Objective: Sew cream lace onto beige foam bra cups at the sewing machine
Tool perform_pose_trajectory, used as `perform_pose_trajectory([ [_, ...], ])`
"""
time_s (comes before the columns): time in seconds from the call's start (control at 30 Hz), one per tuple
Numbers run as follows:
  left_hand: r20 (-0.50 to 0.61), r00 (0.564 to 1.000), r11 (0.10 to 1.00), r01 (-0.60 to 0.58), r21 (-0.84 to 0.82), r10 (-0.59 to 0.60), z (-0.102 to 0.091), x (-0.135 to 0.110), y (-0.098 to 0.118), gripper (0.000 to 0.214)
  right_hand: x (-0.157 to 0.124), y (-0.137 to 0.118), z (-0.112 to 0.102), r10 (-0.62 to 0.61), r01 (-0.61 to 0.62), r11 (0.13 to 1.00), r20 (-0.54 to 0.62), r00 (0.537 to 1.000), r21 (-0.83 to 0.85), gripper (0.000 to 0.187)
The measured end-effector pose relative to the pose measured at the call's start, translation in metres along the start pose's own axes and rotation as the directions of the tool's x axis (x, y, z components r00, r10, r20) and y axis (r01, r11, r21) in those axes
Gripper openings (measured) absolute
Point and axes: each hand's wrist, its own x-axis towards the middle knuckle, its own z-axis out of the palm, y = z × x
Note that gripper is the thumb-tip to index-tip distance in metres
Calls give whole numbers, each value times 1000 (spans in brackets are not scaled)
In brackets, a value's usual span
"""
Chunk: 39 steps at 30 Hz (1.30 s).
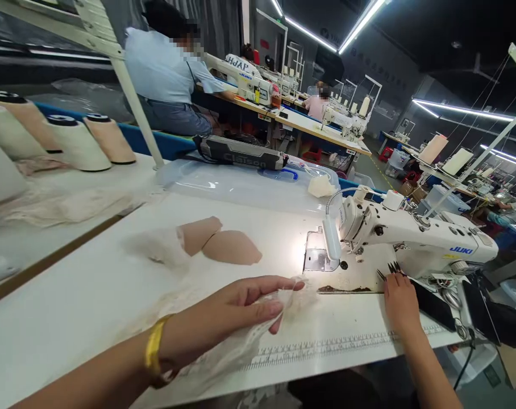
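My left hand lies flat with fingers stretched out on a piece of sheer white lace fabric, pressing it to the white table just left of the needle plate. My right hand rests near the base of the white JUKI sewing machine, fingers pinched around the dark handles of small scissors or tweezers. Two beige bra cups lie side by side farther out on the table, beyond my left hand.
Large thread cones stand at the far left beside heaped pale fabric. A clear plastic bin with a grey device on top sits behind. Other people sew at benches beyond. A printed ruler runs along the table's front edge.
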Motion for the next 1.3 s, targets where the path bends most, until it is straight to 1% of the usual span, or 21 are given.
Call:
perform_pose_trajectory([
  [0.13, 84, 994, 981, -50, -185, 66, 12, 11, 2, 66, -10, -50, -14, -95, 76, 976, 83, 992, 205, 27],
  [0.2, 92, 991, 957, -66, -283, 95, 15, 14, 0, 67, -14, -81, -23, -213, 155, 918, 125, 969, 364, 23],
  [0.27, 97, 990, 938, -67, -339, 105, 16, 15, 0, 67, -15, -109, -28, -327, 287, 884, 49, 944, 369, 20],
  [0.33, 101, 989, 939, -70, -336, 110, 17, 15, 2, 64, -12, -132, -27, -398, 396, 878, -52, 916, 268, 21],
  [0.43, 151, 981, 957, -79, -281, 125, 18, 13, 7, 63, -3, -157, -20, -448, 463, 877, -129, 885, 131, 27],
  [0.53, 186, 980, 989, -45, -144, 71, 9, 7, 14, 61, 2, -161, -17, -466, 478, 867, -115, 877, 138, 29],
  [0.57, 160, 986, 998, -30, -59, 40, 2, 3, 17, 59, 2, -156, -16, -443, 455, 877, -102, 890, 158, 30],
  [0.63, -24, 1000, 983, -13, 185, 18, -20, -6, 22, 57, -1, -134, -15, -367, 373, 911, -66, 928, 178, 31],
  [0.67, -203, 977, 940, 3, 342, 71, -33, -11, 24, 56, -2, -119, -14, -310, 313, 936, -39, 950, 160, 33],
  [0.7, -397, 901, 870, 49, 491, 174, -45, -16, 25, 55, -4, -102, -13, -287, 285, 950, -9, 958, 126, 35],
  [0.73, -548, 780, 795, 111, 596, 301, -55, -21, 26, 57, -6, -85, -11, -240, 239, 969, 4, 971, 65, 37],
  [0.77, -618, 672, 731, 164, 663, 409, -62, -23, 25, 58, -7, -69, -9, -211, 211, 978, 2, 978, 0, 40],
  [0.8, -632, 610, 690, 184, 700, 478, -65, -24, 24, 58, -8, -56, -7, -226, 225, 973, -18, 974, -42, 44],
  [0.83, -607, 614, 673, 160, 722, 505, -63, -22, 21, 56, -9, -47, -6, -230, 227, 972, -41, 972, -62, 47],
  [0.93, -377, 808, 678, -37, 734, 452, -36, -5, 9, 43, -8, -48, -5, -242, 243, 963, -31, 970, 117, 42],
  [0.97, -300, 848, 663, -79, 744, 437, -24, 4, 4, 41, -7, -57, -6, -234, 226, 948, 10, 972, 222, 40],
  [1.07, -161, 918, 612, -104, 784, 362, 6, 28, -9, 49, -2, -91, -3, -215, 126, 875, 142, 966, 468, 45],
  [1.13, -93, 936, 620, -149, 770, 340, 14, 38, -14, 46, 1, -110, 1, -170, 23, 812, 199, 965, 583, 48],
  [1.2, -21, 919, 635, -255, 729, 393, 13, 41, -15, 41, 1, -122, 2, -153, -55, 713, 232, 961, 699, 42],
  [1.27, 28, 900, 644, -333, 689, 435, 9, 41, -14, 46, -1, -126, -1, -200, -47, 603, 209, 957, 796, 33],
  [1.3, 51, 907, 654, -339, 676, 418, 7, 40, -13, 48, -3, -125, -4, -242, -17, 560, 183, 953, 829, 31],
])
